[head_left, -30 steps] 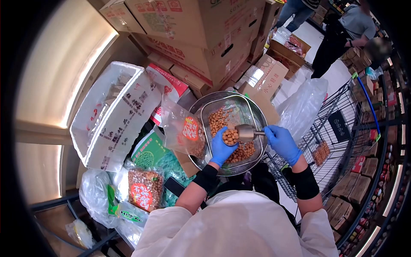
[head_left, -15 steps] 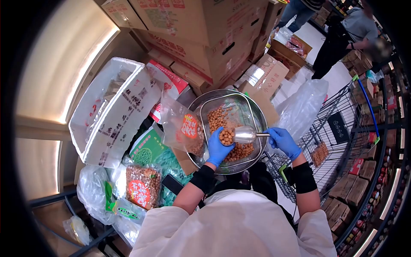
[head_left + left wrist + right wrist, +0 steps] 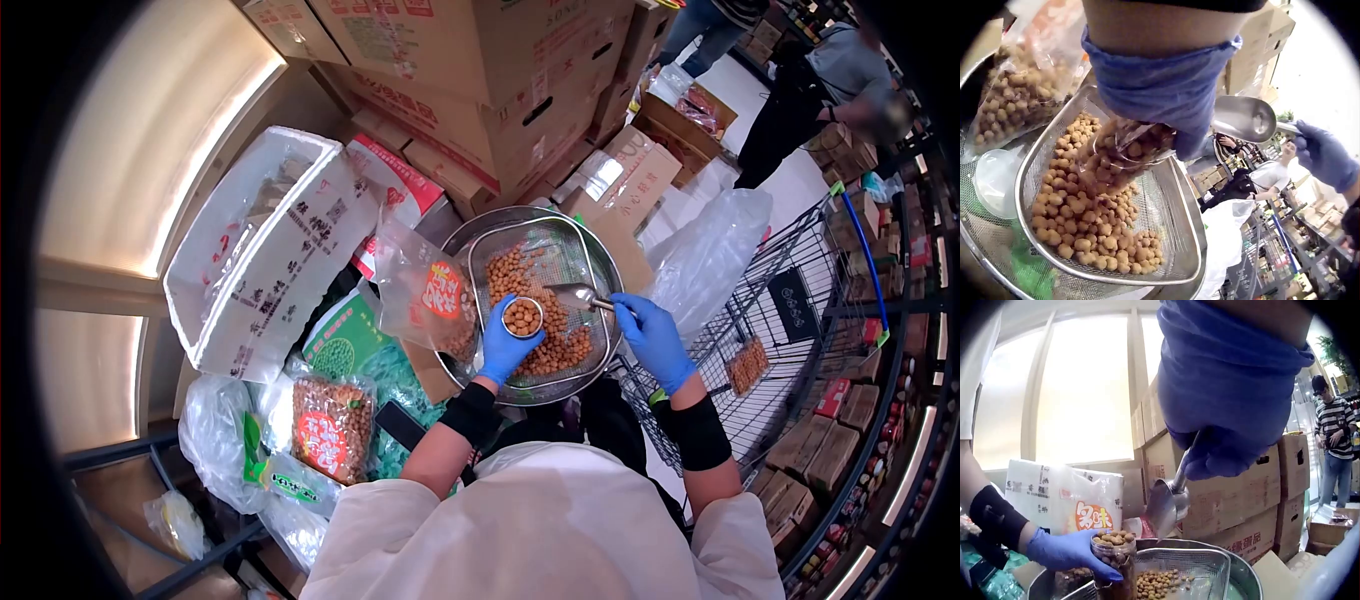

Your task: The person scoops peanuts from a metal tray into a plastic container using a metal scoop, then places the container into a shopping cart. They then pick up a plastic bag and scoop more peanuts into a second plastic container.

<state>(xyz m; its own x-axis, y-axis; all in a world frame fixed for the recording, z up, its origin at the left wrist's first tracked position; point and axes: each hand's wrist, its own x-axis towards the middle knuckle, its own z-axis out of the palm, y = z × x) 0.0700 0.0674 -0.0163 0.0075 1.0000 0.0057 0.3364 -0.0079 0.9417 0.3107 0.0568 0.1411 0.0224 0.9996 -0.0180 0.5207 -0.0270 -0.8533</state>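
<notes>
The gloved left hand (image 3: 508, 345) has its fingers curled round a clear jar (image 3: 1116, 569), filled to the mouth with round brown nuts and held over the mesh basket (image 3: 1179, 232). The right hand (image 3: 652, 340) has its fingers clamped on the handle of a metal scoop (image 3: 1244, 117), tilted near the jar. More nuts (image 3: 1097, 231) lie in the basket, which sits in a round metal basin (image 3: 540, 395). A clear printed bag (image 3: 440, 300) leans at the basin's left; cardboard boxes (image 3: 480, 110) stand stacked beyond.
</notes>
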